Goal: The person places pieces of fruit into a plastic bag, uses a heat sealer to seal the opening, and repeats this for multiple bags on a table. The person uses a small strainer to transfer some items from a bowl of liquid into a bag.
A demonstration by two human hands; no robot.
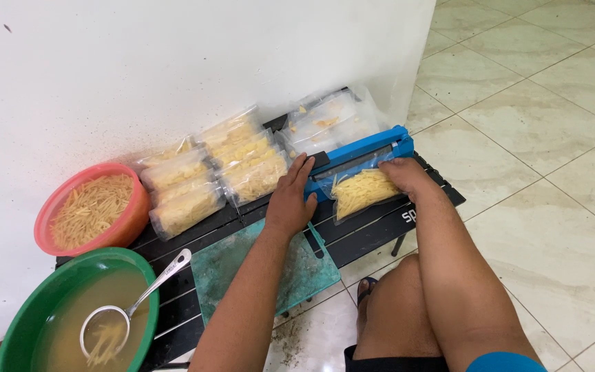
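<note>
The left hand (292,195) lay flat, fingers spread, against the blue heat sealer (361,159). The right hand (403,174) pressed a clear bag of potato strips (361,192) at the sealer's front edge, its mouth under the bar.

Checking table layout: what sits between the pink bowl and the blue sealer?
Head view: a stack of filled clear bags of yellow strips lies between the pink bowl and the blue sealer, against the wall.
</note>
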